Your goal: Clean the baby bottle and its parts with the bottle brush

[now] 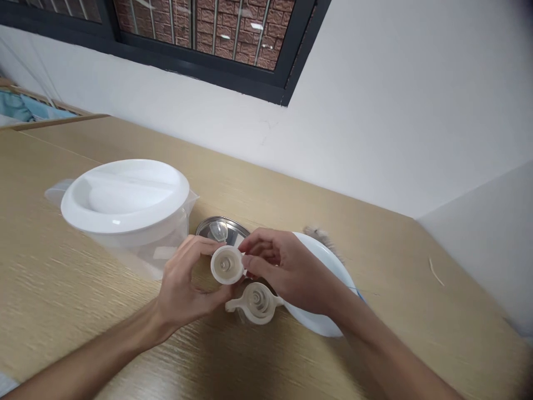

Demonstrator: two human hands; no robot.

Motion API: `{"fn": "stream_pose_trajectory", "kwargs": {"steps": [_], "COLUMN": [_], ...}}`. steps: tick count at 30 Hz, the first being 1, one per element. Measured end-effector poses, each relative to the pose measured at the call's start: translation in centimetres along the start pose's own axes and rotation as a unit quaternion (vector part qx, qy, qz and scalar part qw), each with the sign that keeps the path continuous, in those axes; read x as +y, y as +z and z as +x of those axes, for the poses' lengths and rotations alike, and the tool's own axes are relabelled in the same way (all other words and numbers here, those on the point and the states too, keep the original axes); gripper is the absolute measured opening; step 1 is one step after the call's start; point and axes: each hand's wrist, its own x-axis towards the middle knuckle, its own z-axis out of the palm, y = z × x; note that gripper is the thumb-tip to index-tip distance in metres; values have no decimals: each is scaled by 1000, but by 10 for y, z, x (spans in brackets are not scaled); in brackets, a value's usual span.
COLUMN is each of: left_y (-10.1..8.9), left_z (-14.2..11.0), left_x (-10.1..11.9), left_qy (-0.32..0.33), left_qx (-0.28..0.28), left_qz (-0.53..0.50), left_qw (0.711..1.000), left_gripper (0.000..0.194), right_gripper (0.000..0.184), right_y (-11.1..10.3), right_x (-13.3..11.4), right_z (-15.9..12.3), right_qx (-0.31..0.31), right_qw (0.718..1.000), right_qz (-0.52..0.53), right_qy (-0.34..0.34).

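Observation:
Both my hands hold a small round cream plastic cap (227, 265) above the wooden table (83, 289). My left hand (187, 289) curls around its left and lower edge. My right hand (283, 269) pinches its right side with closed fingers. Just below the cap, a second cream round part with a side tab (254, 303) lies on the table between my hands. A shiny steel lid (222, 229) shows behind my fingers.
A clear plastic pitcher with a white lid (125, 194) stands at the left. A white plate (328, 266) lies under my right wrist. A white wall and a dark-framed window (200, 55) run along the table's far edge.

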Motion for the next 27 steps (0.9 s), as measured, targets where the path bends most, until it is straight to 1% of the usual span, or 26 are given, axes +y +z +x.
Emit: {"fn": "stream_pose_trajectory", "kwargs": {"steps": [3, 5, 11, 14, 17, 22, 25, 27], "left_y": [1, 1, 1, 0, -1, -1, -1, -1], "left_z": [-3, -4, -3, -1, 1, 3, 4, 5], "left_x": [-2, -3, -3, -2, -1, 2, 6, 9], "left_qy": [6, 16, 64, 85, 96, 79, 60, 52], "left_qx": [4, 4, 17, 26, 33, 29, 13, 4], "left_qz": [6, 10, 39, 38, 37, 33, 11, -9], "left_qw": [1000, 1000, 997, 995, 994, 996, 998, 999], "left_gripper": [38, 36, 32, 32, 32, 37, 37, 36], "right_gripper": [2, 4, 6, 4, 6, 2, 5, 7], "right_y": [2, 4, 11, 15, 15, 5, 2, 2], "right_x": [-1, 0, 7, 11, 11, 0, -4, -5], "right_z": [-3, -4, -2, 0, -1, -6, -8, -9], "right_qx": [-4, 0, 15, 22, 20, -6, -11, -10], "right_qw": [999, 998, 997, 996, 996, 998, 1000, 1000], "right_qz": [-44, -56, -69, -69, -68, -53, -22, -16], "right_qy": [-7, -12, -39, -45, -47, -20, 6, 7]}}
